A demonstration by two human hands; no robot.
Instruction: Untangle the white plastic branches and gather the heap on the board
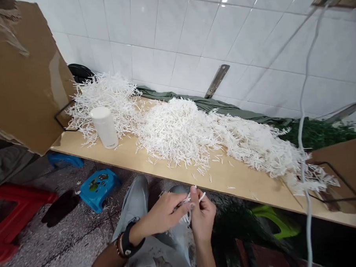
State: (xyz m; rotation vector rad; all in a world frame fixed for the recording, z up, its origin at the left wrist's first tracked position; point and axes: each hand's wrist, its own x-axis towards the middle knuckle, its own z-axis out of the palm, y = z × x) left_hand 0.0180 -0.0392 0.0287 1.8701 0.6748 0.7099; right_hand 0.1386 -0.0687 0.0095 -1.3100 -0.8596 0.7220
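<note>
Above my lap, in front of the bench edge, both hands are closed on small white branching sprigs (188, 217). My left hand (164, 212), with a dark watch on the wrist, pinches them between thumb and fingers. Against it, my right hand (203, 217) grips the same bunch, and white tips stick out by its thumb. How the pieces join is hidden by my fingers. On the wooden bench (217, 180) lies a heap of short white sprigs (178, 129), nearest to my hands. Longer branching white pieces (109, 93) are piled at left, and another white pile (254, 142) spreads to the right.
A white bottle (104, 127) stands at the left of the bench beside a cardboard box (30, 76). A pale cable (303, 115) hangs down at right, near another box (341, 168). Below are a blue stool (98, 188) and a red stool (12, 216).
</note>
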